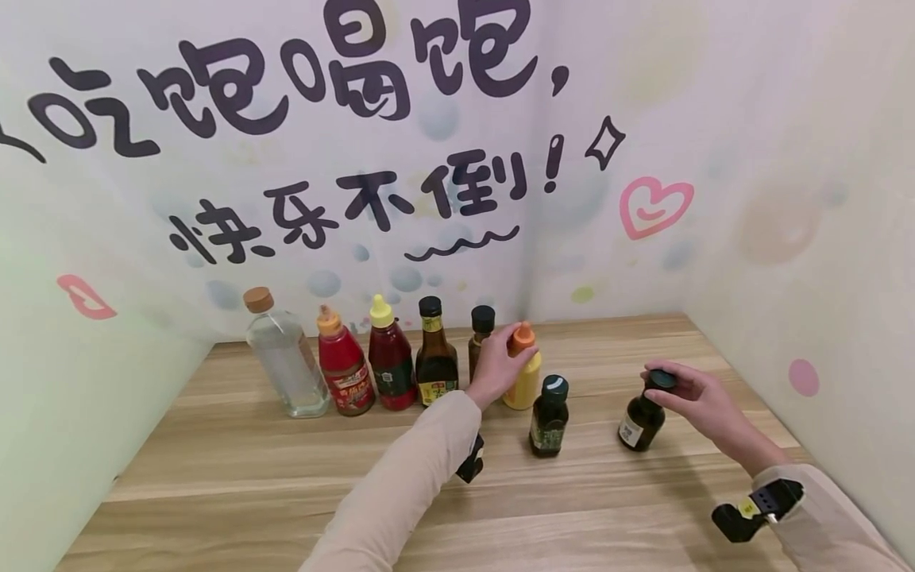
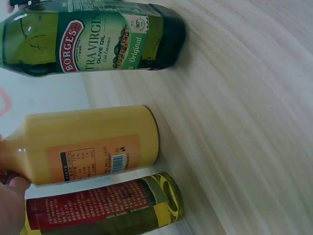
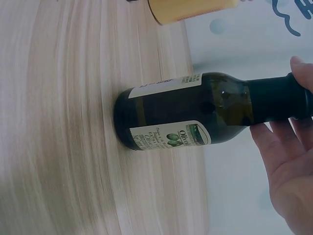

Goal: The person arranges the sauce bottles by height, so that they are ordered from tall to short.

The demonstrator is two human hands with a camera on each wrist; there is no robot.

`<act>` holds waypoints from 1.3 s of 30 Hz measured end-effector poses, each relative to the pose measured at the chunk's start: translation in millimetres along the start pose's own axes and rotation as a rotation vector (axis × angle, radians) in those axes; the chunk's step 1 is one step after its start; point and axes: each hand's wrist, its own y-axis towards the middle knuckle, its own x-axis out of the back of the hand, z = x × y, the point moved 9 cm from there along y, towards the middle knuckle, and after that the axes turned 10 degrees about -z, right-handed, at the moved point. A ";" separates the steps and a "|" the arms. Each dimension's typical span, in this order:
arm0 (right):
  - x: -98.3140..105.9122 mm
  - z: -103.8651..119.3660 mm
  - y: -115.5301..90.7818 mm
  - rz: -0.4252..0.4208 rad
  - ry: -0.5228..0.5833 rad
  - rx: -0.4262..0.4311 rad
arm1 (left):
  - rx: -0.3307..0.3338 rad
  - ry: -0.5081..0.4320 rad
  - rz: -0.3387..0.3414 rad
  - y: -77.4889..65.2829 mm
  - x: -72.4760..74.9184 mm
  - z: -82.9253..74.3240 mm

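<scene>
My left hand [image 1: 495, 365] holds a yellow squeeze bottle [image 1: 525, 383] with an orange cap near its top. Close up, the left wrist view shows the bottle's yellow body [image 2: 93, 144] with an orange label, and part of my thumb at its neck. Over at the right, my right hand [image 1: 696, 397] grips a dark olive oil bottle [image 1: 640, 425] around its cap and neck. Its pale label with green olives [image 3: 171, 136] faces the right wrist camera. Between the two hands stands a green Borges olive oil bottle [image 1: 548, 433], touched by neither.
Along the back wall stand a clear bottle [image 1: 288, 357], a red sauce bottle [image 1: 346, 369], a dark red bottle with a yellow cap [image 1: 391, 365] and a brown sauce bottle [image 1: 436, 357]. A black-capped bottle [image 1: 483, 319] is partly behind my left hand. Printed walls enclose the wooden table [image 1: 557, 516].
</scene>
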 end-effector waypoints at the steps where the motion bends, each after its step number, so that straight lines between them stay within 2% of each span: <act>1: 0.4 -0.5 0.3 -0.002 0.003 -0.002 | 0.000 0.003 -0.002 0.2 -0.1 0.6; 7: 1.6 -1.3 0.7 -0.008 -0.004 0.012 | -0.012 0.014 0.004 3.1 -2.6 1.0; 17: 1.3 0.9 0.0 -0.011 -0.009 0.012 | 0.043 0.011 0.068 5.2 -7.8 3.5; 24: 1.9 0.1 1.0 -0.019 -0.015 0.027 | 0.043 0.034 0.097 4.5 -6.9 -0.2; 31: -0.7 2.2 1.1 -0.018 -0.015 0.040 | 0.010 0.040 0.116 2.6 -5.8 -3.3; 39: 0.1 4.7 0.7 -0.029 -0.005 0.055 | -0.078 0.000 0.076 -2.6 6.0 -12.9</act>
